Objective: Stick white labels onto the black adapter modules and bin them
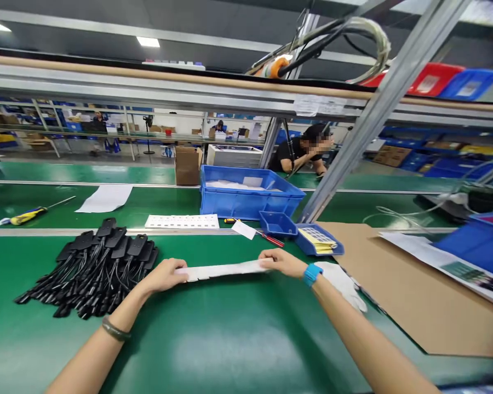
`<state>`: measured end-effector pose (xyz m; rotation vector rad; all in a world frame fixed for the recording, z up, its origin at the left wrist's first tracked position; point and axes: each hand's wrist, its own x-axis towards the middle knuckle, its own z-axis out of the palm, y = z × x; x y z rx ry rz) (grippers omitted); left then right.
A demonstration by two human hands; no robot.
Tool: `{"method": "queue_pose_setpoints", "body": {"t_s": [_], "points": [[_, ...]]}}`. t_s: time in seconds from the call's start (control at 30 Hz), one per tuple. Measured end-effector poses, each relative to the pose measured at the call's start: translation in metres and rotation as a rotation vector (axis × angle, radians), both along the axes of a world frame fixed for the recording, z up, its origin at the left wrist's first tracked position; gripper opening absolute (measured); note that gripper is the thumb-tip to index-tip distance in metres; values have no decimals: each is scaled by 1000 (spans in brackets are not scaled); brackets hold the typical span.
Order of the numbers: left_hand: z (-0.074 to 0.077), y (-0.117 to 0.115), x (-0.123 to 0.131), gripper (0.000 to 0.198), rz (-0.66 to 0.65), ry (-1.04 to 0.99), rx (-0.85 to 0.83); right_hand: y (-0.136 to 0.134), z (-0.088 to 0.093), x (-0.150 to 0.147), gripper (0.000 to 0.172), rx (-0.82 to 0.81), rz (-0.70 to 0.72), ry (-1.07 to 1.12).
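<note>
A long white paper strip [224,270] stretches between my two hands just above the green table [213,339]. My left hand [163,275] pinches its left end, and my right hand [280,261] holds its right end; a blue band sits on that wrist. A fanned pile of black cables with flat black tags [96,265] lies just left of my left hand. A white glove [342,283] rests on the table behind my right wrist.
A large blue bin [246,194], two small blue trays [299,232], a white label sheet [182,221] and a red-handled tool [271,239] lie beyond. Brown cardboard [419,295] covers the right side. A person [302,153] works across the line. A yellow screwdriver [28,215] lies far left.
</note>
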<state>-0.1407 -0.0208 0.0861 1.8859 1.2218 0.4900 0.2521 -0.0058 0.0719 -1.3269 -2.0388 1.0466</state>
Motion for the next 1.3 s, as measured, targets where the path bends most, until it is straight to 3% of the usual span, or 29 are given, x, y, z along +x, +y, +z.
{"method": "queue_pose_setpoints", "body": {"t_s": [0.1,0.23,0.47,0.6,0.73,0.97,1.1,1.2,1.3], "points": [[7,0,-12,24,113,-216,-169,-2,6,-5,42,81,-180,195],[3,4,-13,44,216,-454,-407,-7,7,-10,47,174,-344,351],[-9,11,-5,54,403,-642,-569,-21,0,-6,35,306,-399,319],[-4,4,-3,74,360,-745,-580,-21,-11,-3,30,312,-405,283],[-4,1,0,101,274,-671,-359,-20,-24,-1,31,279,-409,290],[-21,9,1,90,282,-571,-43,-19,-39,-2,33,202,-412,439],[-26,12,2,79,324,-417,126,-16,-46,-1,35,210,-527,542],[-16,20,-3,71,410,-238,296,-10,-46,1,38,199,-723,883],[8,26,-16,68,508,-3,499,-7,-37,2,41,139,-832,1234]]}}
